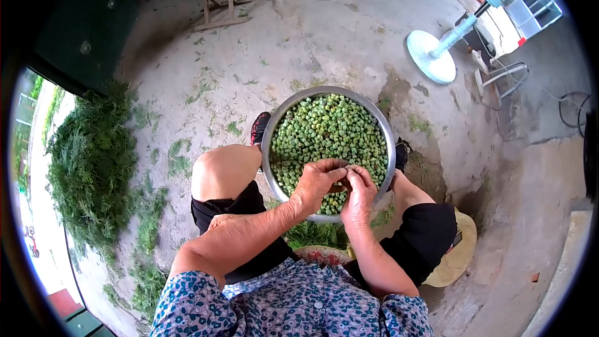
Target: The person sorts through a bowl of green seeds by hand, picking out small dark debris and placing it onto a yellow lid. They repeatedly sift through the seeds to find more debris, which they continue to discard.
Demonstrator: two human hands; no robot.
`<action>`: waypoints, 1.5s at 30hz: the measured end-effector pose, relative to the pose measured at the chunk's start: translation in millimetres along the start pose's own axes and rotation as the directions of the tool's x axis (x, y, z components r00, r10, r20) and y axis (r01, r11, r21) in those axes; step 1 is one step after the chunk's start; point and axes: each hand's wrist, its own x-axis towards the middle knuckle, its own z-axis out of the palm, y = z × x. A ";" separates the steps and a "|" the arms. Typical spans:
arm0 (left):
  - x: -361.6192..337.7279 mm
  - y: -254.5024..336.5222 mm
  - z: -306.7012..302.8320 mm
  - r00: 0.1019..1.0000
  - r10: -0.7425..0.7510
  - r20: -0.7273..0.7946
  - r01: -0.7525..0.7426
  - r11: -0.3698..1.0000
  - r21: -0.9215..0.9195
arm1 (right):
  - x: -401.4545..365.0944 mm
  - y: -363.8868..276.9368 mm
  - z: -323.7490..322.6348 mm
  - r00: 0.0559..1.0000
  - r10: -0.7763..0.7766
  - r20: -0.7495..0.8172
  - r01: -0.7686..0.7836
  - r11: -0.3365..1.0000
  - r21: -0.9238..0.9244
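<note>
Flowered shirt [312,306] lies nearest; beyond, right hand [315,184] and left hand [359,196] meet over the metal bowl's [266,150] near side, each grip pinched, contents hidden. Green pods [331,131] inside look light, firm, best pinched singly.

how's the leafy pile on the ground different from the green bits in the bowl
The leafy pile is feathery; the green bits are small and roundish. The pile is darker; the bits are paler, some yellowish. The pile lies loose on the floor; the bits sit in a metal bowl. Both look like plant matter.
</note>
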 end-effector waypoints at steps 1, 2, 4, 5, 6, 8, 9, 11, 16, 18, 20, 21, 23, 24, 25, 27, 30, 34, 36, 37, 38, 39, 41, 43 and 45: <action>-5.2 -7.8 2.7 1.000 0.007 -0.023 -0.008 1.000 -0.022 | -6.1 -0.9 -3.9 1.000 -0.003 -0.005 0.003 1.000 0.007; -10.7 -13.7 6.4 0.999 0.013 -0.045 -0.015 0.999 -0.043 | -11.8 -1.7 -6.4 1.000 0.005 -0.010 -0.005 1.000 0.024; -20.5 -23.8 12.5 0.999 -0.008 -0.046 0.002 0.992 -0.128 | -23.3 -3.7 -11.1 1.000 0.023 -0.020 -0.022 0.998 0.055; -25.1 -27.7 15.3 0.999 -0.019 -0.047 0.010 0.985 -0.170 | -28.3 -5.4 -14.1 0.999 0.037 -0.024 -0.035 0.996 0.081; -29.6 -30.9 18.1 0.999 -0.016 -0.049 0.006 0.981 -0.195 | -32.8 -7.3 -16.7 0.999 0.029 -0.013 -0.028 0.995 0.092; -40.0 -39.0 22.5 0.998 -0.020 -0.059 0.005 0.969 -0.247 | -43.6 -9.3 -23.2 1.000 0.022 0.005 -0.023 0.994 0.111; -46.4 -42.2 25.0 0.997 -0.030 -0.064 0.011 0.959 -0.283 | -48.9 -10.1 -27.1 0.998 0.059 0.024 -0.061 0.990 0.124; -56.3 -51.8 23.8 0.997 -0.001 -0.076 -0.021 0.956 -0.293 | -58.1 -3.4 -31.8 0.999 0.045 0.009 -0.046 0.994 0.100; -63.8 -69.8 11.3 0.998 -0.005 -0.055 -0.011 0.957 -0.289 | -65.1 19.3 -46.2 1.000 -0.009 0.018 0.008 0.999 0.041; -61.5 -69.3 7.7 0.999 -0.013 -0.037 0.001 0.952 -0.306 | -68.5 18.3 -48.0 0.998 0.049 0.039 -0.053 0.994 0.094; -60.1 -68.0 5.4 1.000 0.014 -0.024 -0.019 0.977 -0.213 | -68.0 17.9 -48.6 0.995 0.094 0.043 -0.099 0.987 0.130; -60.3 -65.7 6.5 0.999 0.020 -0.029 -0.024 0.990 -0.136 | -66.5 15.9 -49.8 0.991 0.129 0.045 -0.135 0.975 0.174; -60.6 -64.7 5.5 1.000 0.005 -0.001 -0.005 0.997 -0.083 | -62.5 10.0 -52.3 0.983 0.175 0.048 -0.181 0.959 0.218; -61.6 -63.3 6.6 1.000 -0.004 0.011 0.005 0.996 -0.088 | -59.2 9.3 -54.6 0.978 0.201 0.046 -0.206 0.953 0.222; -61.0 -63.3 5.7 1.000 -0.022 0.005 0.023 0.997 -0.075 | -57.8 8.1 -56.3 0.978 0.204 0.043 -0.209 0.954 0.217; -57.6 -63.6 3.7 0.998 -0.059 -0.007 0.058 0.997 -0.052 | -53.4 10.3 -64.5 0.979 0.198 0.042 -0.203 0.951 0.233; -50.2 -66.8 -5.8 0.986 -0.161 -0.046 0.162 0.987 0.019 | -43.3 12.4 -84.4 0.972 0.234 -0.034 -0.223 0.955 0.197; -39.2 -85.3 -17.8 0.975 -0.160 -0.151 0.159 0.987 -0.020 | -23.3 31.6 -124.9 0.918 0.215 -0.334 -0.225 0.974 0.008; -28.8 -89.9 -21.8 0.963 -0.151 -0.223 0.139 0.988 -0.068 | -14.0 47.1 -150.5 0.843 0.263 -0.470 -0.279 0.960 0.036; -24.5 -85.3 -18.6 0.958 -0.152 -0.243 0.137 0.987 -0.080 | -9.0 56.6 -162.9 0.810 0.259 -0.525 -0.280 0.959 0.041; -19.5 -80.0 -15.7 0.953 -0.154 -0.262 0.134 0.987 -0.093 | -2.6 67.6 -174.5 0.793 0.242 -0.559 -0.286 0.958 0.009; -12.3 -78.1 -15.9 0.961 -0.125 -0.245 0.103 0.989 -0.104 | 4.1 78.6 -185.2 0.775 0.224 -0.591 -0.293 0.956 -0.022; -5.4 -64.1 -7.7 0.979 -0.065 -0.192 0.046 0.994 -0.103 | 11.2 93.4 -195.7 0.732 0.176 -0.658 -0.324 0.940 -0.109; 6.3 -60.9 -6.7 0.989 -0.012 -0.145 -0.010 0.989 -0.150 | 14.1 105.3 -201.7 0.730 0.017 -0.683 -0.370 0.851 -0.374; 12.5 -57.5 -6.4 0.996 -0.012 -0.083 -0.008 0.972 -0.236 | 10.6 104.3 -197.9 0.719 -0.075 -0.691 -0.428 0.736 -0.525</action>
